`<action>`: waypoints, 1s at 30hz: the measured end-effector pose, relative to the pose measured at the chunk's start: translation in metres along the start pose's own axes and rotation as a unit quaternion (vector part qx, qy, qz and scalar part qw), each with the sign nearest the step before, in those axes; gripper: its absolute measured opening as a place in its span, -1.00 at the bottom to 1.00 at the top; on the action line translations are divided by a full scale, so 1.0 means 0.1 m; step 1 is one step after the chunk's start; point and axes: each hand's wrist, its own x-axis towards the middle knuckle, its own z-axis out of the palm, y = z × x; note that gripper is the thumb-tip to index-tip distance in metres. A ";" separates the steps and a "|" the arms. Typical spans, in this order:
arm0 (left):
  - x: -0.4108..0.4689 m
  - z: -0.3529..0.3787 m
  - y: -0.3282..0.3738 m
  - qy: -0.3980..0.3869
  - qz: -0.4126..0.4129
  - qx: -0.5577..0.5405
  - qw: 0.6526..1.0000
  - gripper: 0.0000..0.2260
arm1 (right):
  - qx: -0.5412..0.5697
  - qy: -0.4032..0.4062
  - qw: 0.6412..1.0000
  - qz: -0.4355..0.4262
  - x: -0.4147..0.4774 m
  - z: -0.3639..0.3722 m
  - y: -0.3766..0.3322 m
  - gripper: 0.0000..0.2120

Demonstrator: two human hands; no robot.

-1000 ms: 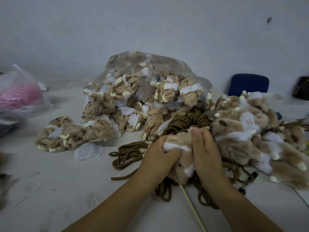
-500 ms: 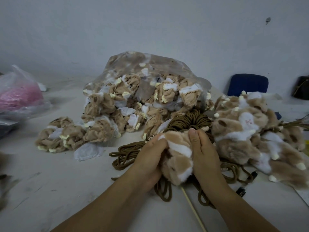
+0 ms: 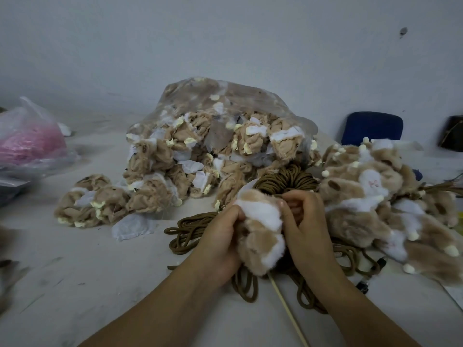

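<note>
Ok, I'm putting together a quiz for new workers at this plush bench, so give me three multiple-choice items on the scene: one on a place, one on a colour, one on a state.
1. Where is the pink-filled bag?
A) far left of the table
B) far right
C) on the floor

2. What colour is the coiled cord?
A) red
B) brown
C) white

3. How is the tan-and-white plush piece held?
A) lying loose
B) by one hand
C) by both hands

Answers:
1 A, it sits at the left edge.
2 B, its loops are dark brown.
3 C, the left hand and the right hand each curl round it.
</note>
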 end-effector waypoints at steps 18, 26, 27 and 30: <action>-0.04 -0.02 0.13 -0.027 0.088 0.180 0.979 -0.76 | 0.066 -0.207 0.974 0.065 0.02 -0.06 -0.04 -0.76; -0.07 0.04 0.03 -0.086 0.122 0.312 0.938 -0.64 | 0.194 -0.188 0.947 0.175 -0.01 -0.05 0.03 -0.75; -0.07 0.03 0.02 -0.088 0.128 0.321 0.934 -0.65 | 0.215 -0.190 0.939 0.190 0.00 -0.05 0.02 -0.75; -0.07 0.04 -0.01 -0.078 0.160 0.359 0.916 -0.64 | 0.215 -0.187 0.940 0.186 0.01 -0.08 -0.01 -0.76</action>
